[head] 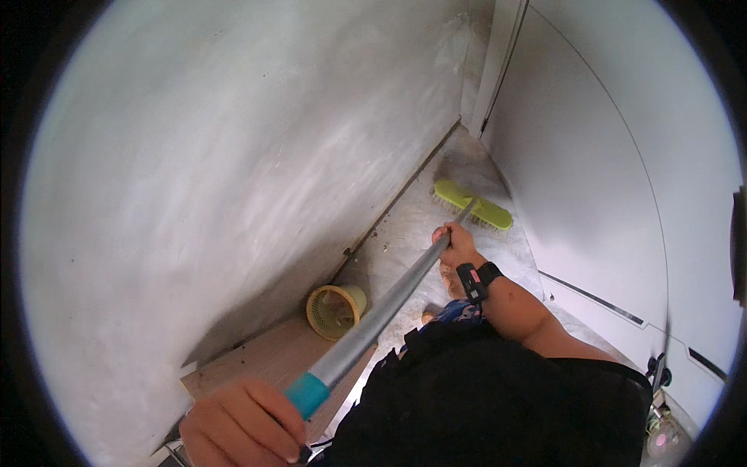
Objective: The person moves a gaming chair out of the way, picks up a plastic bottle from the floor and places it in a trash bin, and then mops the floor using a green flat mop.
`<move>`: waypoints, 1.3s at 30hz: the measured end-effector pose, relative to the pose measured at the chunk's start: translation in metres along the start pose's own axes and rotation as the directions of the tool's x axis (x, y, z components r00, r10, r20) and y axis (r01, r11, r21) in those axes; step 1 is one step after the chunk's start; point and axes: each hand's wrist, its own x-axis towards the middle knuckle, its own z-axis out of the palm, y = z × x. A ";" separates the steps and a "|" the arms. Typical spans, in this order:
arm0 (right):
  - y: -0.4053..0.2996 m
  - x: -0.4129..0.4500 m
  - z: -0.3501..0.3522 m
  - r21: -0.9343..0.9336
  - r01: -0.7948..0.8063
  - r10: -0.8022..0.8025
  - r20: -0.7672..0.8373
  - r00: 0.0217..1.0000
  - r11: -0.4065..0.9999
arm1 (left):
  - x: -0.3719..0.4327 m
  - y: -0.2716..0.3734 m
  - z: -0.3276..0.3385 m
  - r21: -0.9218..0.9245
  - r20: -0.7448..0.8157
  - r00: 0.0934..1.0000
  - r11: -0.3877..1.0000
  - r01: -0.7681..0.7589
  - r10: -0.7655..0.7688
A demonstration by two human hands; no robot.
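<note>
A push broom with a grey metal pole (379, 318) runs from the lower left up to its yellow-green head (473, 204), whose bristles rest against the floor near the corner. My left hand (244, 423) is closed round the top end of the pole, by its turquoise grip (307, 394). Farther down the pole, close to the head, my right hand (458, 242) grips it; a dark band and a small black device are on that wrist. Part of a bare foot shows below the right hand.
A yellow plastic basket (332, 312) lies tipped on a wooden board (262, 356) beside the wall (245, 146). Small debris (385, 248) is scattered on the floor along the wall's foot. A white door (583, 175) stands on the right. A transparent object (661, 438) is at the lower right.
</note>
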 end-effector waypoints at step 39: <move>-0.048 0.297 -0.120 -0.299 0.829 -0.206 0.877 0.434 0.472 | -0.113 -0.083 0.063 0.002 -0.939 0.323 0.934 0.357 -0.121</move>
